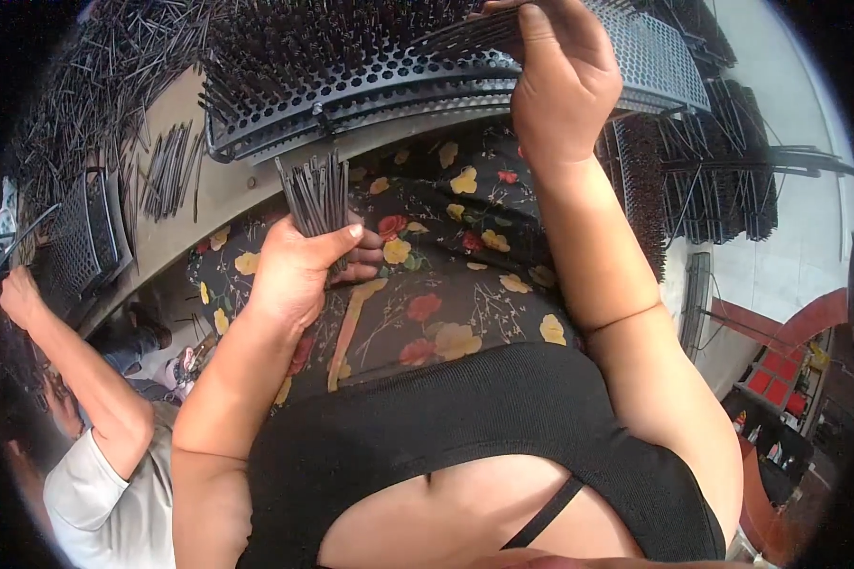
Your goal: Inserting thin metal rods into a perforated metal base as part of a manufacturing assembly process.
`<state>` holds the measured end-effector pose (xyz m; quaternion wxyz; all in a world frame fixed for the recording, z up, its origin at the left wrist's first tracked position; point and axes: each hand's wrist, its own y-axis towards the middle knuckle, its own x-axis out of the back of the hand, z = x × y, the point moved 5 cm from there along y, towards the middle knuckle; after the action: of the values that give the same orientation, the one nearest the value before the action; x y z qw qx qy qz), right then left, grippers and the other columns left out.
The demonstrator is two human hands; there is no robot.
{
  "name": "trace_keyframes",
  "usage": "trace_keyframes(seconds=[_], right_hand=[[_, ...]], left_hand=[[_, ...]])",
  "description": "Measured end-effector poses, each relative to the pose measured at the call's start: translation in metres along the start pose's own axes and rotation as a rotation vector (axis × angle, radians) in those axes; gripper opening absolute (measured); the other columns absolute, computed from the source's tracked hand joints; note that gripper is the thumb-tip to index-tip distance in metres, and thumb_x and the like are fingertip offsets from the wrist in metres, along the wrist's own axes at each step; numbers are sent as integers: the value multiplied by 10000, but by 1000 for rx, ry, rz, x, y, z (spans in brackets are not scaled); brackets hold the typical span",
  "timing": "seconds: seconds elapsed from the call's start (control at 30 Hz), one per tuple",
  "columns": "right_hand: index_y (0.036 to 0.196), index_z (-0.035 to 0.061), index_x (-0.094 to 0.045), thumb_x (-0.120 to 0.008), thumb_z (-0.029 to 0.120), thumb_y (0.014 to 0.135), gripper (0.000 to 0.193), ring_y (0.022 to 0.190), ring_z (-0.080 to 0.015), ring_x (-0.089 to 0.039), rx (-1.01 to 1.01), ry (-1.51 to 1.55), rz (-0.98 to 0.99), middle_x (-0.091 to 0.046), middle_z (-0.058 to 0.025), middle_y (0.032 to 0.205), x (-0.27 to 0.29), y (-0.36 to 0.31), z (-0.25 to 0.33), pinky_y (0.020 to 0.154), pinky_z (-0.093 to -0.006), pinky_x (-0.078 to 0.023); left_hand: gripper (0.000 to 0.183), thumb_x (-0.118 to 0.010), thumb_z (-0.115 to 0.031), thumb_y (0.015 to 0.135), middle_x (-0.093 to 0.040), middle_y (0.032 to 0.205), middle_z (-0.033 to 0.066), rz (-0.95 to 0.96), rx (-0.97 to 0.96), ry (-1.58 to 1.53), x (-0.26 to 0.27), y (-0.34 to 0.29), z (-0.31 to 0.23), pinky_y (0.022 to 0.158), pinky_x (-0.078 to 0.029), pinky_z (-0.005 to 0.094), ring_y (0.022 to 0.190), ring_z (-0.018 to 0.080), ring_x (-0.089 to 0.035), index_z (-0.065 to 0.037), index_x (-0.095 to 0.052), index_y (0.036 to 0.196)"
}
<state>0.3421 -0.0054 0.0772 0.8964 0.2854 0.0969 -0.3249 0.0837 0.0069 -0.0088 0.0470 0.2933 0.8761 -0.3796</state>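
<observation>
My left hand (pixel 306 258) is wrapped round a bundle of thin dark metal rods (pixel 317 190), held upright over my lap with the flattened tops sticking out above the thumb. Up at the perforated metal rack (pixel 380 87), my right hand (pixel 567 90) is closed with its fingers bent and partly hidden. More thin rods (pixel 473 36) run leftward from that hand, lying low over the rack. Rows of upright dark rods (pixel 304 43) fill the rack's left and middle holes, while its right end (pixel 659 57) shows bare holes.
A big heap of loose rods (pixel 114 66) covers the far left of the table (pixel 220 194), with a smaller pile (pixel 169 171) nearer. At left, a co-worker's hand (pixel 21 296) is by another perforated rack (pixel 81 237). More filled racks (pixel 726 190) stand at right.
</observation>
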Motion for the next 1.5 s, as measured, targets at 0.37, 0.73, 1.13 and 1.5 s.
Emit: trace_keyframes(seconds=[0.37,0.73,1.13,1.5], right_hand=[[1183,-34,-551,-530,4,961,227,895,-179,-652,92,-85,83,-658,-111,985,-9,-5,4,795,-303,-549],[1184,-41,-547,-528,12,962,229,854,-200,-664,127,-78,51,-669,-125,964,-4,0,8,772,-318,-556],[1194,-36,-548,-539,14,958,241,864,-205,-670,137,-68,67,-674,-130,976,-9,0,10,785,-322,-562],[1192,-30,-551,-522,10,965,233,875,-187,-664,115,-65,82,-668,-111,978,-9,3,8,794,-302,-554]], left_hand=[[190,-660,-74,848,-676,892,168,-8,-16,-2,1,-1,1,685,-584,332,786,240,-680,29,-587,989],[178,-656,-78,858,-679,885,157,-3,-40,31,2,-1,-1,697,-580,332,789,237,-682,15,-588,993],[185,-665,-60,855,-665,855,173,-17,-58,-9,1,1,-1,661,-591,356,746,258,-682,35,-581,990],[177,-656,-54,861,-666,865,163,8,-48,-35,1,1,0,678,-595,363,763,255,-682,29,-579,997]])
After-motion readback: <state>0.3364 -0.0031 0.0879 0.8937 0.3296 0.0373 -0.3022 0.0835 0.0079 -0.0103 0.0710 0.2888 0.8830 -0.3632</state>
